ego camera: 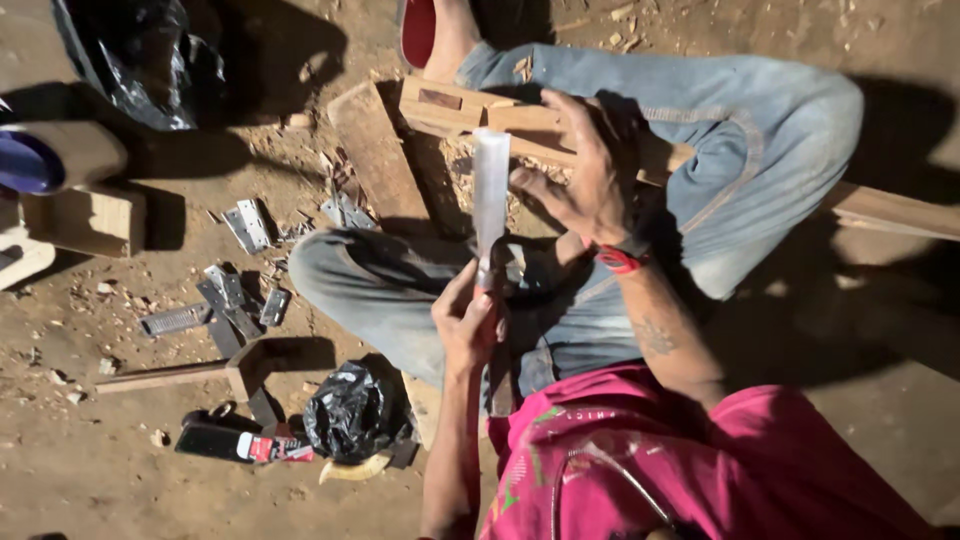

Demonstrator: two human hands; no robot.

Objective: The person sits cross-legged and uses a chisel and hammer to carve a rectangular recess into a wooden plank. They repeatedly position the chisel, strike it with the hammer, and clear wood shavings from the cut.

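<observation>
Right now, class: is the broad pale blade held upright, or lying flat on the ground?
Upright, off the ground: the blade points away, its handle gripped by the left hand, the right hand beside its edge.

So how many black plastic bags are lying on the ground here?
2: one black plastic bag at the top left corner, another black plastic bag beside the person's left forearm. Others may lie outside the view.

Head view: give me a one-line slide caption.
Seated on dirt, the left hand grips a wide chisel by its handle while the right hand rests by a wooden piece.
</observation>
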